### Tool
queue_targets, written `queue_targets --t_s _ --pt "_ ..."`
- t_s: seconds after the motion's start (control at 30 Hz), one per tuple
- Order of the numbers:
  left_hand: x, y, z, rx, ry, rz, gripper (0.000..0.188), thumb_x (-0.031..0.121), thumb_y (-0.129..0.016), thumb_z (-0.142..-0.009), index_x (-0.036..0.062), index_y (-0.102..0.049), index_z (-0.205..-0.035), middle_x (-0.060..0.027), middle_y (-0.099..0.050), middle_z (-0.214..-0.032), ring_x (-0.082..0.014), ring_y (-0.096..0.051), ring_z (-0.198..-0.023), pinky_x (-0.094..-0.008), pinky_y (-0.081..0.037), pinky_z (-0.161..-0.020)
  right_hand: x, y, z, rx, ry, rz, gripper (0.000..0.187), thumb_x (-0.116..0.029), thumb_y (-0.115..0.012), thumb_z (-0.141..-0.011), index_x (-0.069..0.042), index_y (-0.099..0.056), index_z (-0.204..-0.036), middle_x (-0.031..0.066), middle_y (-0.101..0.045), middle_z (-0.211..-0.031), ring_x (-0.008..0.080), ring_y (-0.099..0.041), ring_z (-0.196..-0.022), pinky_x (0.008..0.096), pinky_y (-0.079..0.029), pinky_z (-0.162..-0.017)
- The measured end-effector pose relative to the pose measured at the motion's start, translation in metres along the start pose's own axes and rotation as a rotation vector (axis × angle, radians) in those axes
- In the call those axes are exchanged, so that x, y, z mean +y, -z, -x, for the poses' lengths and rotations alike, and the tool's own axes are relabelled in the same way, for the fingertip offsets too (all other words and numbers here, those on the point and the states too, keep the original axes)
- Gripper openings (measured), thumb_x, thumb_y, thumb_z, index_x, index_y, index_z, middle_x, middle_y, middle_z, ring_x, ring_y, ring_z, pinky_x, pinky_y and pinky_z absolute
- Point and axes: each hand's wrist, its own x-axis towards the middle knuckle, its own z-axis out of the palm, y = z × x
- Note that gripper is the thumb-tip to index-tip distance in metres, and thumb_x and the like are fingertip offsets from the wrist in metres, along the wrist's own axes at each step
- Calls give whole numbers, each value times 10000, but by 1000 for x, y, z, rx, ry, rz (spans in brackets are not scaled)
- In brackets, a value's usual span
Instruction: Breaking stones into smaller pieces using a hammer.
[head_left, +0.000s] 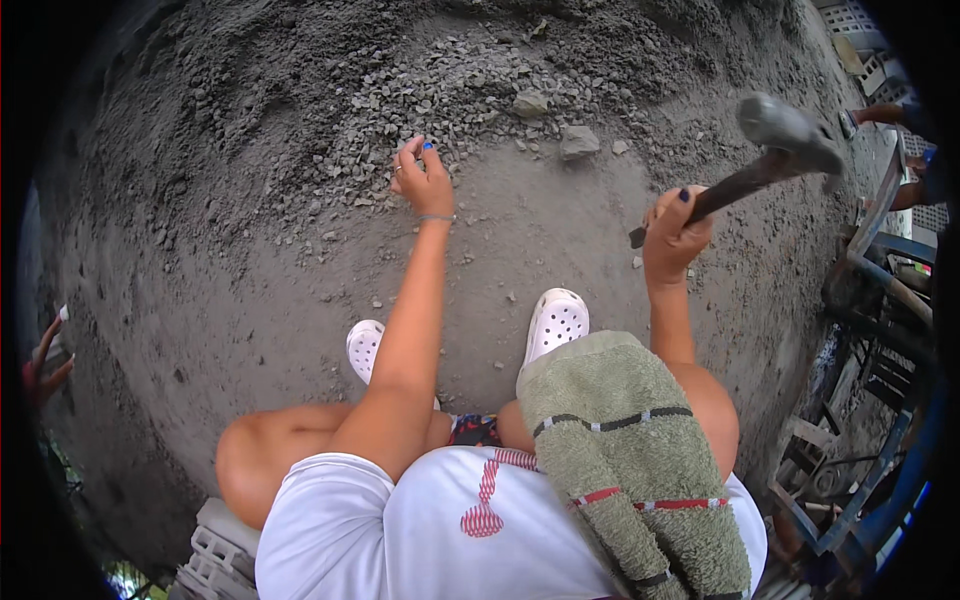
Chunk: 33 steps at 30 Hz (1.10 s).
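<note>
My right hand (677, 238) is wrapped round the handle of a hammer (752, 178), its heavy grey head raised above the ground to the right. Over the near edge of a spread of crushed stone (400, 100) is my left hand (424, 188), its fingers curled in. Whatever lies between those fingers is too hidden to name. Beyond and between the two hands, a squarish grey stone (578, 142) rests on the dirt. Another pale lump of rock (530, 102) sits just past it among the chips.
My white clogs (560, 318) stand on grey ground, and a green towel (625, 400) hangs down my right side. Hollow concrete blocks (215, 562) are at lower left. A blue metal frame (885, 262) stands right. Other people's limbs show at both edges, including a hand (45, 368) at left.
</note>
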Motion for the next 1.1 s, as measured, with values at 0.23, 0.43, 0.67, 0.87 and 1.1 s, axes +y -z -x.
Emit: queue_targets --t_s 0.23,0.43,0.67,0.87,1.1 --pt "2 5 -7 15 -38 0 191 191 -483 -774 69 -543 -909 -39 -549 -858 -174 -510 -811 -334 -302 -767 89 -2 82 -601 -581 756 266 -237 -496 -771 23 -508 -826 232 -547 -688 364 -551 -693 404 -409 -587" --pt "2 2 -7 30 15 83 190 208 -472 -776 94 -536 -914 -28 -542 -858 -175 -504 -824 -356 -257 -790 52 -7 54 -633 -497 612 260 -258 -544 -759 -12 -477 -707 96 -457 -524 155 -422 -478 306 -336 -458" --pt "-14 15 1 -1 -14 -26 203 203 -472 -783 77 -548 -922 -49 -552 -891 -186 -513 -825 -348 -286 -790 -73 -10 -10 -412 -317 15 241 -277 -485 -831 -45 -440 -782 -29 -384 -557 44 -334 -455 200 -279 -401" --pt "3 4 -5 12 38 37 197 209 -466 -768 94 -540 -910 -28 -542 -867 -182 -493 -837 -344 -244 -796 26 0 49 -165 94 519 210 -210 -472 -820 -3 -442 -799 128 -501 -562 199 -516 -483 314 -406 -450" --pt "-3 10 -11 65 30 68 192 207 -472 -769 96 -540 -911 -28 -542 -871 -173 -495 -833 -347 -242 -797 80 4 79 -561 -610 753 272 -237 -513 -777 32 -483 -794 232 -542 -640 357 -559 -622 390 -412 -538"
